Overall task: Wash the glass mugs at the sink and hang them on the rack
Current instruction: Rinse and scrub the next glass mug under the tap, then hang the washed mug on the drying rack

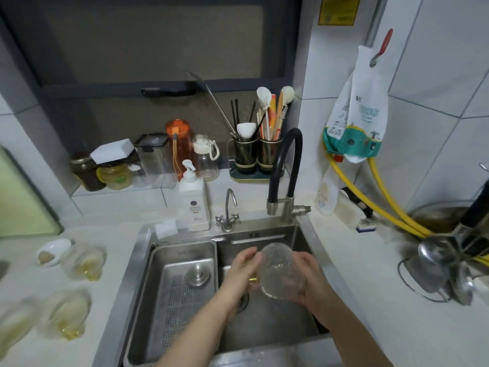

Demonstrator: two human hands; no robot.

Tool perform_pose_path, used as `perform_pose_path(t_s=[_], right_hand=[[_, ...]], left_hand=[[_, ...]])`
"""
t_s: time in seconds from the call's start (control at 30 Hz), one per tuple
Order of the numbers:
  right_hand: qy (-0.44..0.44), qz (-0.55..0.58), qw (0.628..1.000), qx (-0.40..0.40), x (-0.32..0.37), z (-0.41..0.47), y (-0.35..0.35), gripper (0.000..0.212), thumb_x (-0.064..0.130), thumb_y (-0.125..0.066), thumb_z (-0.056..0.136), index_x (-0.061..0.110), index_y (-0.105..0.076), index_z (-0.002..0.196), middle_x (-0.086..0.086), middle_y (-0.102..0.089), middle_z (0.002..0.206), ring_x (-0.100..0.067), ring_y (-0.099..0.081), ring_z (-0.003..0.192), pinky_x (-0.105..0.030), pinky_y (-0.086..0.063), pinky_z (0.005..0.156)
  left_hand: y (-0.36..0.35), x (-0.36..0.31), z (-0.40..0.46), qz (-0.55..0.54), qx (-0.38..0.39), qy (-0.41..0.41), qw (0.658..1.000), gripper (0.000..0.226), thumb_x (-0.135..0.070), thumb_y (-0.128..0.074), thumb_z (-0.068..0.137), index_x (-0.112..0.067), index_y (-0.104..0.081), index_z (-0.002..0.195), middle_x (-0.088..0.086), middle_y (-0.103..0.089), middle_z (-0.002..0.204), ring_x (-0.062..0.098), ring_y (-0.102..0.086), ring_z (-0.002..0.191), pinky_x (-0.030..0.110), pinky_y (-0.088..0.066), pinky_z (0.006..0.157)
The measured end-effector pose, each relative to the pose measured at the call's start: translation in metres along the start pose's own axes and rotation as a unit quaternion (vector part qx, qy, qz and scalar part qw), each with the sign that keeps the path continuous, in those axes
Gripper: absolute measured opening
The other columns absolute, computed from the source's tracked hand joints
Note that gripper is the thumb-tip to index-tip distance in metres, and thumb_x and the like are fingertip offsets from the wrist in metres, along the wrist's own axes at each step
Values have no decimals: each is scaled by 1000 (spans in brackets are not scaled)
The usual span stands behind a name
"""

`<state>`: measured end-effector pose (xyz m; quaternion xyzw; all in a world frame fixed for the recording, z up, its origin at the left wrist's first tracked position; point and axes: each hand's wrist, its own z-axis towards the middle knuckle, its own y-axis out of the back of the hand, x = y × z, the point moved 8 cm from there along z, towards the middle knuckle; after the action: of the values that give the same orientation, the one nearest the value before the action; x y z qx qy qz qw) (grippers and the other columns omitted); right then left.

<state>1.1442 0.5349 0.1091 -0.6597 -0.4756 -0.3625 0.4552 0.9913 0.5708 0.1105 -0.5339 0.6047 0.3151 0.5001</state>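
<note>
Both hands, the left hand (242,271) and right hand (308,279), grip one glass mug (280,271) over the sink (264,327). Three more mugs (83,260) lie blurry on the counter (111,239). One tall black tap (284,165) stands behind.

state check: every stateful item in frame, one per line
glass mug: held over the sink basin, tilted, in both hands
left hand: gripping the mug's left side
right hand: cupping the mug's right side
black faucet: no water visible
small tap: no water visible
drain tray: seated in the sink's left half, a round metal stopper lying on it
mugs on the counter: lying on their sides, blurred
soap bottle: upright at the sink edge
</note>
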Motion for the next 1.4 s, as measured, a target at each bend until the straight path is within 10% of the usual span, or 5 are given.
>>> perform_pose_path(t_s=[0.13, 0.33, 0.7, 1.13, 1.4], right_hand=[[70, -62, 995, 44, 15, -4, -2, 87, 56, -81, 56, 27, -43, 129, 2, -54, 129, -18, -59, 114, -46, -49, 98], [128, -86, 969, 193, 30, -20, -24, 65, 17, -78, 69, 34, -45, 123, 27, -63, 115, 5, -59, 109, -13, -52, 80], [70, -67, 934, 343, -20, -36, -152, 90, 7, -79, 62, 36, -38, 136, 9, -54, 137, -16, -52, 127, -37, -48, 100], [55, -76, 921, 378, -122, -132, -416, 67, 14, -80, 67, 29, -49, 125, 13, -59, 126, 8, -61, 104, -10, -52, 74], [8, -69, 910, 408, -201, -203, -556, 86, 42, -80, 58, 33, -44, 135, 14, -59, 130, -4, -56, 119, -29, -44, 96]], left_hand=[[2, -4, -9, -4, -47, 13, 999, 34, -37, -49, 97, -18, -47, 125, 7, -58, 120, 21, -62, 102, 36, -58, 77], [20, -28, -36, -25, -38, -43, 998, 8, -17, -52, 96, -9, -53, 98, 6, -60, 88, 10, -63, 72, 37, -57, 77], [136, -46, -143, 26, -170, -154, 973, 44, -22, -76, 65, -10, -56, 102, -7, -66, 88, -2, -62, 82, 15, -48, 76], [353, -1, -339, -21, -509, -186, 840, 12, -35, -60, 89, -31, -63, 100, 1, -41, 121, 16, -60, 96, 49, -58, 81], [461, 22, -435, -21, -496, -156, 854, 67, -66, -68, 55, -47, -52, 118, -21, -19, 141, 3, -26, 130, 42, -32, 114]])
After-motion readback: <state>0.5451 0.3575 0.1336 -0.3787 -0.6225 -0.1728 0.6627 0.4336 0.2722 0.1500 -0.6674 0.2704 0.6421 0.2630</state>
